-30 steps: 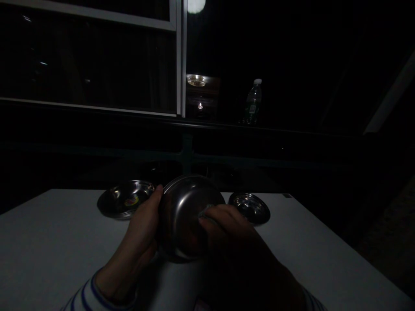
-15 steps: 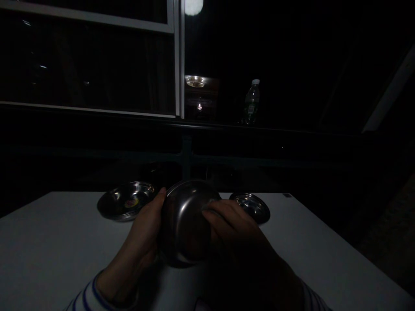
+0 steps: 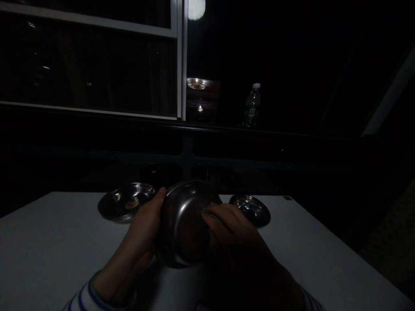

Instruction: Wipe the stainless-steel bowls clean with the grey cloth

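Observation:
A shiny metal bowl (image 3: 186, 220) is held tilted above the table, its rounded outside facing me. My left hand (image 3: 145, 226) grips it by the left edge, thumb near the rim. The bent fingers of my right hand (image 3: 231, 226) are pressed together against the right part of its outer surface. Something small and pale shows at those fingertips, too dark to make out. Left of my left hand rests a wide metal dish (image 3: 121, 207) with a yellow and red sticker inside. Beyond my right hand lies a smaller metal dish (image 3: 254, 211).
The white table (image 3: 58, 246) spans the view below. A plastic bottle (image 3: 253, 106) with a white cap stands on the dark ledge behind it. A window frame (image 3: 181, 65) rises at the back, with lamp reflections in the glass. The room is very dark.
The bowl has tilted very slightly between my hands, and the fingers of my right hand have shifted a little on it. The view has moved slightly; the dishes stay where they were.

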Action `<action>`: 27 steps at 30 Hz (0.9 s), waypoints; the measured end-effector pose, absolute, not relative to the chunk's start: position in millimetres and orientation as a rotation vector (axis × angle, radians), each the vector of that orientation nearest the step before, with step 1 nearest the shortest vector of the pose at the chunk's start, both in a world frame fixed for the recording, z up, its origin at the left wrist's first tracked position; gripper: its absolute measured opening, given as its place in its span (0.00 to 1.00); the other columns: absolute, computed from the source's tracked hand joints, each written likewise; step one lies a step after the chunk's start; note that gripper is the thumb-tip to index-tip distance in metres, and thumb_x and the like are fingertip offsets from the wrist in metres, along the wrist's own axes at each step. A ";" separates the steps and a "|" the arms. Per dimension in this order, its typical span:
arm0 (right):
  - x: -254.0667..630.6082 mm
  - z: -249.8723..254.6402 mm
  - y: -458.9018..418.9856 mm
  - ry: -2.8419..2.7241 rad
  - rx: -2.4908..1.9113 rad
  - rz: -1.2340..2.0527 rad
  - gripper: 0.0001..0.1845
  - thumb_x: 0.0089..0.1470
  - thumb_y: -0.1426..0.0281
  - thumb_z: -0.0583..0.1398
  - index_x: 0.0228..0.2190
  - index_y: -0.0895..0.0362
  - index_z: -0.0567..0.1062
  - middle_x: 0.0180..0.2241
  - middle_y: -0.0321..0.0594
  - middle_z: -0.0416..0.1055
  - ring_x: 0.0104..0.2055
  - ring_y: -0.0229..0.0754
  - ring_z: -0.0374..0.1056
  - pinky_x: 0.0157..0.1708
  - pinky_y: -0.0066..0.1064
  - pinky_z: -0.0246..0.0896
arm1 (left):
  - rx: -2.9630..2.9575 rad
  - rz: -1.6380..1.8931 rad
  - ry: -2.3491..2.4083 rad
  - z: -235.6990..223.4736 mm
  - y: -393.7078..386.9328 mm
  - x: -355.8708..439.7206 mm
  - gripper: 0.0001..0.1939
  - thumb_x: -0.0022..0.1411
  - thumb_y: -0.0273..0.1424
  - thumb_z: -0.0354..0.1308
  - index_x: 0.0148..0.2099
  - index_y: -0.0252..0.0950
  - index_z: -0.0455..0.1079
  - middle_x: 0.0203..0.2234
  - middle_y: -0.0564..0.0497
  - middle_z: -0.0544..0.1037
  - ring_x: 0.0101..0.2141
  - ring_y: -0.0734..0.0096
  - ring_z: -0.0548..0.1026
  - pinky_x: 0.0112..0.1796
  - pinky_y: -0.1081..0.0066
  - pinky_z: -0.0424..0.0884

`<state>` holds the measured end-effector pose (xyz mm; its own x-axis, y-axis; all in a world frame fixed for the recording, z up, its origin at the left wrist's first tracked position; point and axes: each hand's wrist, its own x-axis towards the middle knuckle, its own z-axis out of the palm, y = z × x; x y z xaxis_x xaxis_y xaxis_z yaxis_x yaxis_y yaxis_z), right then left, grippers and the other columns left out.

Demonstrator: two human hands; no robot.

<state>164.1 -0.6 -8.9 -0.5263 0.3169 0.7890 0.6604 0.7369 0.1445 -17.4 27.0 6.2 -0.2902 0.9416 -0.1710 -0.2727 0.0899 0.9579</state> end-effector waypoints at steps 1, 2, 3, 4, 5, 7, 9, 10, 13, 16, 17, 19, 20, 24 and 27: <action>163.6 -9.1 -0.8 -2.143 -0.716 -0.569 0.14 0.54 0.77 0.52 0.40 0.69 0.72 0.40 0.51 0.71 0.41 0.46 0.63 0.41 0.37 0.66 | 0.762 1.431 1.282 6.2 26.9 -17.1 0.17 0.53 0.42 0.57 0.38 0.33 0.74 0.21 0.49 0.78 0.22 0.66 0.76 0.24 0.71 0.71; 163.1 -9.6 -0.8 -2.142 -0.713 -0.581 0.14 0.54 0.78 0.52 0.40 0.69 0.73 0.40 0.51 0.71 0.41 0.47 0.63 0.40 0.37 0.66 | 0.761 1.435 1.278 6.3 26.9 -17.1 0.17 0.53 0.42 0.57 0.38 0.34 0.74 0.21 0.49 0.78 0.22 0.66 0.76 0.25 0.71 0.71; 162.9 -10.1 -0.9 -2.145 -0.727 -0.587 0.14 0.54 0.78 0.52 0.39 0.69 0.73 0.39 0.51 0.71 0.41 0.47 0.63 0.40 0.37 0.66 | 0.749 1.453 1.286 6.3 27.0 -17.5 0.17 0.53 0.42 0.57 0.38 0.34 0.74 0.21 0.50 0.78 0.22 0.67 0.76 0.25 0.71 0.71; 162.9 -10.6 -0.9 -2.152 -0.754 -0.586 0.14 0.53 0.79 0.52 0.39 0.69 0.73 0.39 0.51 0.71 0.40 0.46 0.63 0.40 0.37 0.66 | 0.731 1.476 1.298 6.2 27.3 -18.3 0.17 0.54 0.42 0.56 0.39 0.34 0.73 0.20 0.50 0.78 0.21 0.67 0.75 0.25 0.71 0.71; 163.2 -10.8 -1.0 -2.155 -0.775 -0.583 0.14 0.53 0.80 0.52 0.39 0.69 0.73 0.38 0.51 0.71 0.39 0.46 0.63 0.40 0.37 0.66 | 0.715 1.495 1.311 6.1 27.5 -19.1 0.17 0.54 0.42 0.56 0.39 0.35 0.73 0.19 0.50 0.78 0.20 0.67 0.75 0.25 0.70 0.71; 164.3 -10.7 -1.4 -2.151 -0.785 -0.572 0.13 0.53 0.79 0.52 0.39 0.69 0.73 0.39 0.51 0.71 0.40 0.46 0.63 0.40 0.37 0.66 | 0.708 1.490 1.315 5.5 27.8 -20.2 0.18 0.54 0.43 0.55 0.40 0.35 0.73 0.19 0.50 0.78 0.20 0.67 0.75 0.25 0.70 0.71; 165.5 -10.1 -1.8 -2.147 -0.772 -0.573 0.14 0.54 0.78 0.52 0.40 0.69 0.73 0.40 0.51 0.70 0.41 0.47 0.63 0.40 0.38 0.66 | 0.749 1.443 1.287 5.1 27.5 -20.4 0.19 0.53 0.43 0.57 0.40 0.34 0.73 0.20 0.50 0.78 0.21 0.66 0.75 0.25 0.70 0.72; 166.0 -9.7 -1.9 -2.153 -0.776 -0.571 0.14 0.54 0.78 0.52 0.40 0.69 0.73 0.41 0.51 0.70 0.41 0.47 0.63 0.40 0.38 0.66 | 0.768 1.430 1.274 5.1 27.3 -20.3 0.19 0.53 0.43 0.57 0.40 0.34 0.73 0.20 0.50 0.78 0.22 0.66 0.76 0.25 0.70 0.71; 167.2 -9.1 -1.3 -2.176 -0.814 -0.550 0.14 0.54 0.78 0.51 0.40 0.69 0.73 0.39 0.50 0.71 0.40 0.46 0.63 0.39 0.38 0.66 | 0.749 1.472 1.307 6.2 26.6 -20.0 0.19 0.53 0.43 0.56 0.41 0.34 0.73 0.21 0.49 0.79 0.22 0.66 0.76 0.26 0.70 0.71; 167.6 -9.0 -0.6 -2.173 -0.814 -0.538 0.14 0.54 0.78 0.51 0.40 0.69 0.73 0.39 0.50 0.70 0.40 0.46 0.63 0.40 0.38 0.65 | 0.746 1.471 1.334 7.1 26.5 -19.9 0.20 0.53 0.44 0.56 0.41 0.34 0.73 0.21 0.49 0.79 0.23 0.66 0.76 0.27 0.70 0.71; 167.6 -9.1 -0.6 -2.173 -0.799 -0.546 0.14 0.54 0.78 0.51 0.40 0.69 0.72 0.40 0.51 0.70 0.40 0.47 0.63 0.40 0.38 0.65 | 0.771 1.443 1.318 6.9 26.8 -19.6 0.21 0.53 0.45 0.56 0.40 0.34 0.74 0.21 0.49 0.79 0.23 0.66 0.76 0.27 0.70 0.71; 167.9 -9.1 -0.8 -2.173 -0.793 -0.559 0.14 0.54 0.78 0.51 0.40 0.69 0.72 0.40 0.51 0.70 0.41 0.47 0.63 0.41 0.39 0.65 | 0.812 1.396 1.282 5.8 27.9 -19.0 0.21 0.51 0.45 0.57 0.40 0.33 0.74 0.21 0.49 0.79 0.23 0.65 0.76 0.27 0.69 0.71; 167.9 -9.1 -0.9 -2.178 -0.800 -0.556 0.14 0.54 0.78 0.51 0.40 0.69 0.72 0.40 0.51 0.70 0.41 0.47 0.63 0.40 0.39 0.65 | 0.804 1.403 1.285 5.3 28.7 -18.8 0.21 0.51 0.45 0.58 0.40 0.33 0.74 0.21 0.49 0.78 0.22 0.66 0.76 0.26 0.70 0.71; 167.4 -8.7 -0.5 -2.178 -0.825 -0.532 0.14 0.54 0.79 0.52 0.40 0.69 0.73 0.39 0.51 0.70 0.40 0.46 0.63 0.39 0.38 0.66 | 0.715 1.461 1.337 4.6 30.2 -19.2 0.20 0.53 0.44 0.56 0.40 0.34 0.73 0.18 0.50 0.77 0.19 0.67 0.74 0.23 0.70 0.70; 166.7 -8.6 0.4 -2.165 -0.801 -0.549 0.14 0.53 0.79 0.52 0.41 0.70 0.72 0.40 0.52 0.70 0.41 0.48 0.62 0.40 0.39 0.66 | 0.752 1.415 1.309 5.9 28.6 -20.4 0.20 0.52 0.44 0.57 0.40 0.33 0.73 0.19 0.49 0.78 0.20 0.66 0.75 0.23 0.70 0.70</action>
